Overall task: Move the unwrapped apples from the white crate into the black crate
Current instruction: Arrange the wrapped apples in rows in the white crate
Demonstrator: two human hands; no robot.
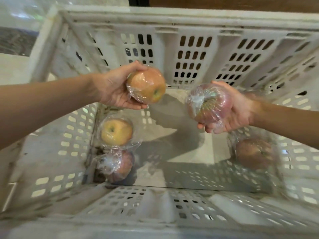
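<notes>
In the head view, the frame is being filled almost wholly by a white crate (164, 16) seen from above. Its slotted walls are being shown on all four sides, and its scuffed grey crate bottom (181, 152) is being crossed by the shadows of two arms.

An orange-red apple (146, 85) in clear film is being held at centre left by the left hand (114, 88), whose fingers and thumb are being curled round it from the left. A pink-red apple (208, 104), also film-wrapped with the film gathered into a twist on its face, is being gripped at centre right by the right hand (240, 109), with the fingers cupped beneath and behind it. Both fruits are being held above the crate bottom, apart from each other.

Three more apples are being shown lying on the bottom. A yellow apple (116, 131) is against the left wall at lower left. A dark red apple (119, 165) is just below it; whether the two are touching cannot be told. A blurred brownish apple (253, 153) is near the right wall at lower right. Film is being seen round all three.

Beyond the crate, a pale floor (12, 69) is being shown at the left edge, with a dark patterned strip (17, 40) above it. Clear sheeting (22, 11) is being shown in the upper left corner, and a dark wooden panel (224, 1) along the top edge at upper right.
</notes>
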